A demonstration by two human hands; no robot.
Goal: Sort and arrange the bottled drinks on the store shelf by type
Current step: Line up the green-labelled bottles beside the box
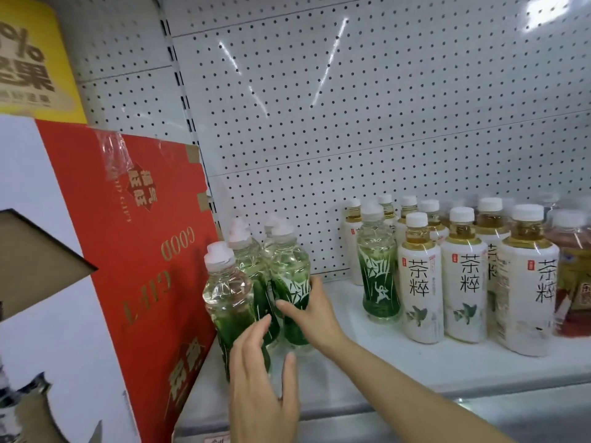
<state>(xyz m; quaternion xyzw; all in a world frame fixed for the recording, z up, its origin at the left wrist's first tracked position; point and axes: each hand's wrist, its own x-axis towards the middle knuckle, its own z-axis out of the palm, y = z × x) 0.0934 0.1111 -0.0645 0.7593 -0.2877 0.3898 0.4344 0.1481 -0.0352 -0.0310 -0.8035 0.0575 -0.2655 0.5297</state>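
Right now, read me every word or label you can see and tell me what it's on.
"茶粹": white tea bottles.
"GOOD GIFT", upside down: red carton.
"果", a percent sign: yellow sign; its small print is blurred.
Green bottles: stylised white mark, unreadable.
Red-labelled bottle: too blurred.

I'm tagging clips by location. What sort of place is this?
Most likely a shop aisle: a white pegboard-backed shelf, rows of identical white-label tea bottles, a cluster of green-label bottles, and a red gift carton alongside.

Bright, pegboard [351, 107] glare streaks, wide-angle edge warp.
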